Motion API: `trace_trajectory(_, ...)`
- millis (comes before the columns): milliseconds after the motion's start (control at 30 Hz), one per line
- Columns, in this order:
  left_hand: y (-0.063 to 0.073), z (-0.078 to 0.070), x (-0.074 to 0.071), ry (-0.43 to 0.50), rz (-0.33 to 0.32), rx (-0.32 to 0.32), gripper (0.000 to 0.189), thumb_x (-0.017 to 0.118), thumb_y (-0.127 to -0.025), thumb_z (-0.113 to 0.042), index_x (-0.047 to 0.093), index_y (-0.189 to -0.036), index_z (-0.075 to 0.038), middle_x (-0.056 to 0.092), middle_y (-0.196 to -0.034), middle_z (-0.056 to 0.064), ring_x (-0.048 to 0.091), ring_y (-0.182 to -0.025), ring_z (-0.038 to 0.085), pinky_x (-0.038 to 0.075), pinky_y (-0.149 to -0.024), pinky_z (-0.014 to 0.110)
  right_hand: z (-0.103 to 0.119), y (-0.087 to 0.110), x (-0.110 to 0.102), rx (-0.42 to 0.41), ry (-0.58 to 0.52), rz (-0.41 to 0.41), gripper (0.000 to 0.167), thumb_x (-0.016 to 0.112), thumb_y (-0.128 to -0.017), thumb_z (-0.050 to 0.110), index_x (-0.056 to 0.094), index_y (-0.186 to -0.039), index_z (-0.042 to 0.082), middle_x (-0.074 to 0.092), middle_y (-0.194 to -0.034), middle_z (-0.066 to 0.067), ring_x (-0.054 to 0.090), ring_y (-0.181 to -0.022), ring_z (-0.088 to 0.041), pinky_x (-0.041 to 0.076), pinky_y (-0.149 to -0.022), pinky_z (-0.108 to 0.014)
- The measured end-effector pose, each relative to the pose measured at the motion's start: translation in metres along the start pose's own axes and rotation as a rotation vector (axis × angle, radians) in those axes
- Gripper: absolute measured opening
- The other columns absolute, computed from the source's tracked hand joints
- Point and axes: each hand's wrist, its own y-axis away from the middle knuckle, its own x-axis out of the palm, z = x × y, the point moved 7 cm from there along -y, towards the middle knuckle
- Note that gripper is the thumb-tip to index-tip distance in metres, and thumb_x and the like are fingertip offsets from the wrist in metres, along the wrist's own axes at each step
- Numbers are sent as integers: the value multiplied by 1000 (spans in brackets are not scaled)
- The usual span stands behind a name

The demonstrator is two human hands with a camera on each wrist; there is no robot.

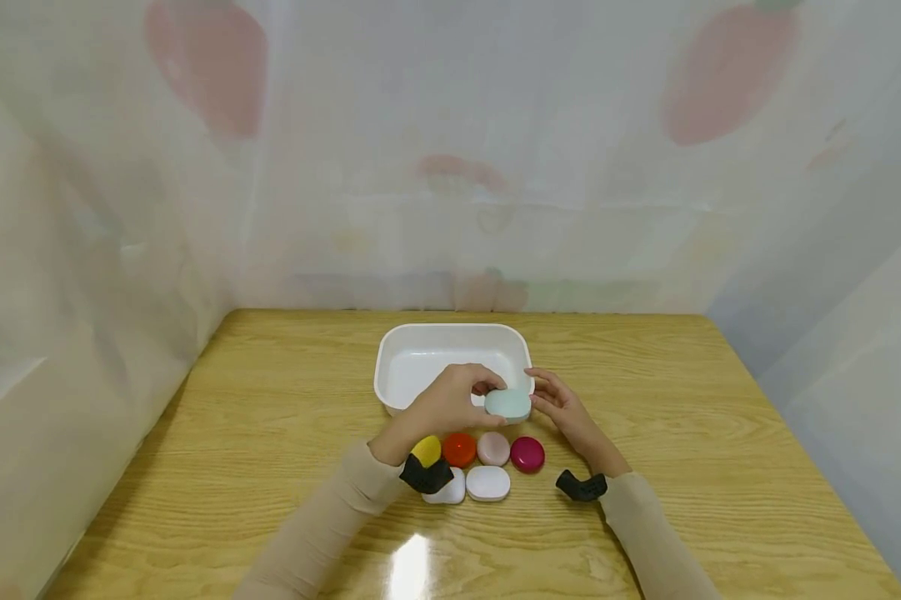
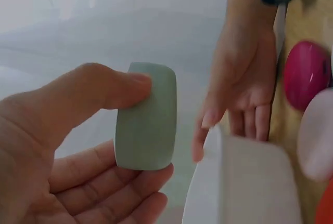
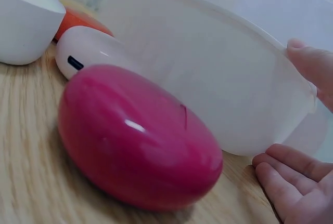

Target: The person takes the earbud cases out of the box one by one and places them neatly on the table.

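Observation:
My left hand [image 1: 458, 398] pinches a pale green earbud case [image 1: 508, 403] between thumb and fingers. In the left wrist view the case [image 2: 146, 117] is upright, with the thumb on one face and the fingertips behind it. In the head view it overlaps the near right corner of a white plastic tub [image 1: 397, 400]. Against that tub's right end is my right hand [image 1: 566, 412]. The right wrist view has its thumb [image 3: 312, 65] at the rim and its other fingers [image 3: 291, 174] extended low beside the outer wall.
In front of the tub lie yellow [image 1: 426, 451], orange-red [image 1: 460, 450], pale pink [image 1: 493, 448] and magenta [image 1: 528, 454] cases in a row. Two white cases [image 1: 488, 483] are nearer me, one partly behind the left wrist's black strap [image 1: 426, 475]. Curtains surround the wooden table [image 1: 285, 383].

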Motion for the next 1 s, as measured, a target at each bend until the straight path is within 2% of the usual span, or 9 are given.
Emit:
trace_trajectory(167, 15, -7, 16, 2, 36, -29, 38, 83, -74, -20, 69, -107, -6, 71, -105, 5, 63, -91, 13, 55, -87, 27, -3, -1, -1, 8, -7, 5, 52, 54, -99, 19, 34, -144, 1, 53, -128, -17, 61, -106, 2, 49, -92, -14)
trace_trajectory(267, 21, -11, 25, -10, 47, -30, 37, 83, -73, -19, 70, -106, -7, 70, -103, 4, 60, -87, 10, 54, -81, 23, -4, -1, -2, 16, -7, 3, 52, 54, -99, 19, 34, -144, 1, 51, -130, -21, 61, -106, 1, 49, -92, -14)
trace_trajectory(367, 26, -13, 36, -25, 58, -36, 34, 83, -72, -18, 70, -102, -9, 70, -96, 2, 54, -80, 5, 48, -71, 16, -4, 0, -4, 23, -11, 6, 51, 53, -99, 19, 35, -144, 2, 52, -130, -16, 60, -108, 1, 48, -93, -12)
trace_trajectory(467, 28, -14, 46, -48, 62, -52, 32, 84, -71, -19, 71, -99, -10, 69, -89, 0, 49, -75, 2, 42, -66, 11, -3, 0, -4, 21, -17, 15, 51, 52, -100, 19, 35, -145, 3, 55, -127, -4, 60, -108, 2, 47, -94, -12)
trace_trajectory(567, 31, -14, 53, -70, 61, -77, 35, 85, -71, -22, 72, -101, -9, 70, -89, 0, 48, -74, 1, 41, -66, 10, -2, 1, -4, 15, -23, 24, 50, 52, -100, 19, 35, -145, 3, 56, -122, 6, 60, -108, 4, 47, -94, -11)
trace_trajectory(700, 33, -15, 63, -79, 74, -97, 38, 87, -70, -24, 71, -101, -8, 71, -93, 0, 53, -76, -1, 45, -68, 9, -1, 0, -4, 10, -28, 26, 50, 52, -100, 19, 35, -144, 2, 57, -119, 12, 60, -108, 5, 47, -94, -10)
trace_trajectory(833, 34, -17, 73, -127, 86, -76, 38, 87, -70, -27, 71, -100, -10, 72, -94, -1, 58, -80, 0, 47, -72, 8, -2, 0, -4, 6, -30, 32, 49, 51, -100, 17, 35, -144, 1, 58, -119, 13, 59, -109, 5, 46, -95, -10)
trace_trajectory(1000, 33, -21, 81, -181, 82, -56, 36, 87, -69, -28, 72, -97, -12, 71, -93, -3, 58, -82, 2, 46, -74, 8, -2, 0, -5, 2, -35, 54, 48, 49, -101, 18, 35, -145, 4, 58, -122, 16, 58, -111, 6, 45, -96, -10)
